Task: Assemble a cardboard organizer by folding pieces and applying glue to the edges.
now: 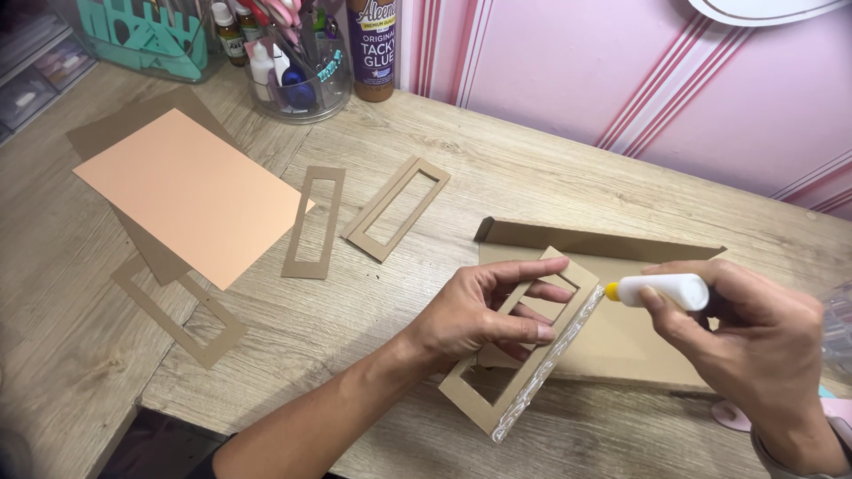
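Brown cardboard is what the left hand (484, 310) holds: a flat brown cardboard frame with a long window cut in it (519, 341). Its fingers curl through the window and the thumb presses on top, so the frame sits tilted up off the wooden desk (550, 168). The right hand (754, 341) is closed around a small white glue bottle with a yellow tip (661, 291). It holds the bottle sideways, and the tip points at the top corner of the frame, very close to it. A shiny wet line of clear glue (541, 368) runs down the long edge of the frame nearest the right hand. It looks like the gluing step is under way, with one long side done. The other sides look dry, so a fair guess is that the next move needs the frame turned a little and the tip kept right on the thin strip. Under both hands lies a bigger folded brown cardboard piece (612, 253). Beyond the left hand lie three more brown frames (397, 208) and a peach-coloured sheet of card (191, 191).
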